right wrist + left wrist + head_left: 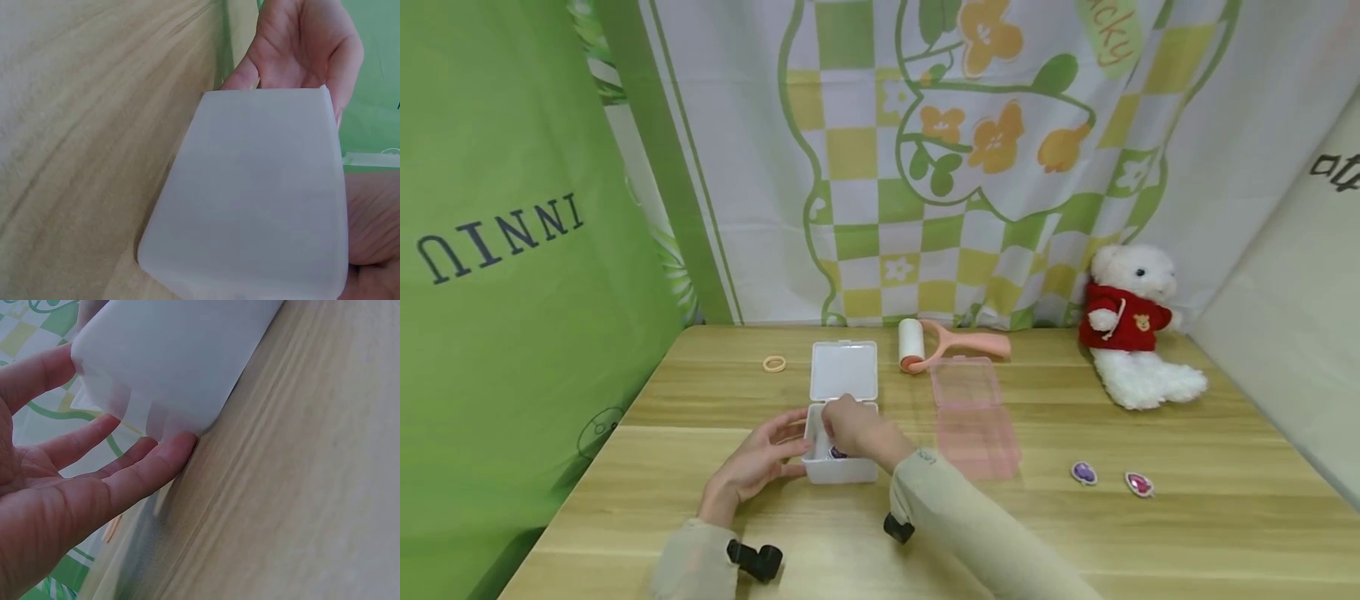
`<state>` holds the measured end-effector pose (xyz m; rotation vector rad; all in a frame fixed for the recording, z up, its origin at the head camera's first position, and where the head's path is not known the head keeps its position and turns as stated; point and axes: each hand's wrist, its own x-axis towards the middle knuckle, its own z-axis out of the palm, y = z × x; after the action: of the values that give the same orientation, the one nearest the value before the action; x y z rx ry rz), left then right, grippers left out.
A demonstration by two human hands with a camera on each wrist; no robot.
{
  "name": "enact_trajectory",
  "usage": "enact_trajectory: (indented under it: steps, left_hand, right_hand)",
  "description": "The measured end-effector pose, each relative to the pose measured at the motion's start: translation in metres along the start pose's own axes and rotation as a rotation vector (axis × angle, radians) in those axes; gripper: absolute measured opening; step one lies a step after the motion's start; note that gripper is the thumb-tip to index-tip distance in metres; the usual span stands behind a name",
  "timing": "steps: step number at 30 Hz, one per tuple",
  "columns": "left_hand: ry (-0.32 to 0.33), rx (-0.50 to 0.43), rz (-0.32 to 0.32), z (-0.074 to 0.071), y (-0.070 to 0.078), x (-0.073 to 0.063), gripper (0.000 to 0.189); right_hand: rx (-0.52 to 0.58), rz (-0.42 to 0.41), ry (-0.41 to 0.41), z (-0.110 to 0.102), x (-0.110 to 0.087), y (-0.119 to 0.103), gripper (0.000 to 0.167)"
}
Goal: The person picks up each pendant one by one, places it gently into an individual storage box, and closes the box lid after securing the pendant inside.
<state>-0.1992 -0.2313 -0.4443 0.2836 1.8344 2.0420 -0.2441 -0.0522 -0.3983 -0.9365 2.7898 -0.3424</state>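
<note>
A translucent white plastic box stands on the table with its hinged lid flipped back. My left hand is at its left side; in the left wrist view its extended, spread fingers touch the box wall. My right hand reaches into the box from above, its fingers bent downward. The fingertips are hidden, so whether they pinch anything does not show. Near them, a small purple gem piece is partly visible inside. From the right wrist view, the box's outer wall covers the contents.
A pink translucent box lies open to the right, below a lint roller. Purple and dark pink gem pieces lie further right. A yellowish ring sits back left; a plush bear sits back right.
</note>
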Motion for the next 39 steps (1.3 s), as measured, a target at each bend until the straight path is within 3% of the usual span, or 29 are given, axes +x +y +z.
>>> enact_trajectory:
  steps: [7, 12, 16, 19, 22, 23, 25, 29, 32, 35, 39]
  left_hand:
    - [0.016, 0.009, 0.004, 0.004, -0.004, -0.001, 0.066]
    - [0.002, 0.017, 0.001, 0.009, -0.009, 0.0, 0.067]
    - [-0.006, 0.057, -0.004, 0.009, -0.012, 0.002, 0.063]
    - [0.108, 0.176, 0.012, 0.011, -0.007, 0.003, 0.061]
    - [0.283, 0.316, 0.072, 0.018, 0.01, 0.004, 0.058]
    - [0.335, 0.355, 0.103, 0.023, 0.017, 0.006, 0.055]
    - [0.379, 0.392, 0.179, 0.037, 0.033, 0.011, 0.051]
    - [0.364, 0.35, 0.323, 0.081, 0.056, 0.029, 0.039]
    - [0.331, 0.3, 0.365, 0.117, 0.055, 0.042, 0.033]
    - [0.292, 0.307, 0.335, 0.148, 0.043, 0.054, 0.032]
    - [0.25, 0.387, 0.253, 0.178, 0.025, 0.07, 0.043]
  right_hand:
    - [-0.017, -0.003, 0.018, 0.002, -0.007, 0.0, 0.02]
    - [0.052, 0.024, 0.024, -0.001, -0.014, 0.003, 0.015]
    - [0.179, -0.062, 0.121, -0.008, -0.021, 0.012, 0.01]
    - [0.417, -0.161, 0.186, -0.014, -0.029, 0.024, 0.004]
    - [0.647, -0.196, 0.217, -0.022, -0.042, 0.042, 0.006]
    - [0.704, -0.19, 0.234, -0.026, -0.048, 0.049, 0.008]
    - [0.78, -0.151, 0.28, -0.035, -0.062, 0.065, 0.011]
    - [0.897, -0.064, 0.397, -0.055, -0.097, 0.096, 0.016]
    - [0.96, -0.026, 0.46, -0.066, -0.123, 0.112, 0.018]
    - [0.97, 0.002, 0.51, -0.067, -0.145, 0.126, 0.02]
    - [0.926, 0.065, 0.584, -0.057, -0.177, 0.148, 0.021]
